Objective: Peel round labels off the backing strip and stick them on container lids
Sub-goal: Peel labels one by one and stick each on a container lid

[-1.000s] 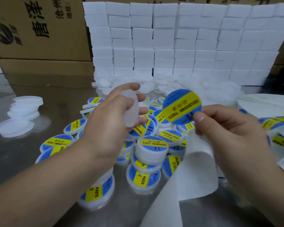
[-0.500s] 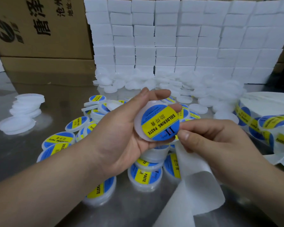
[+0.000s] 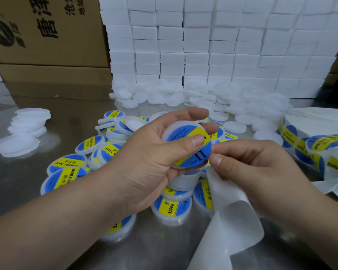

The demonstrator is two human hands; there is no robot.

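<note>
My left hand [image 3: 150,162] holds a white round lid [image 3: 180,127] at the centre of the view, fingers curled behind it and the thumb pressing across the blue and yellow round label [image 3: 193,152] on its face. My right hand [image 3: 258,170] sits just right of the lid with fingers curled, pinching the white backing strip [image 3: 228,215], which hangs down and curls toward the table's front edge. The strip runs right to the label roll [image 3: 320,145], where several unpeeled labels show.
A heap of labelled lids [image 3: 82,164] lies under and left of my hands on the steel table [image 3: 27,191]. Plain white lids [image 3: 183,98] are piled behind, more of them [image 3: 25,125] at far left. White boxes [image 3: 222,45] and cardboard cartons [image 3: 47,36] wall the back.
The right hand brought the peeled label onto the lid in the left hand. The left thumb now lies across the label, and the right hand has drawn back onto the backing strip.
</note>
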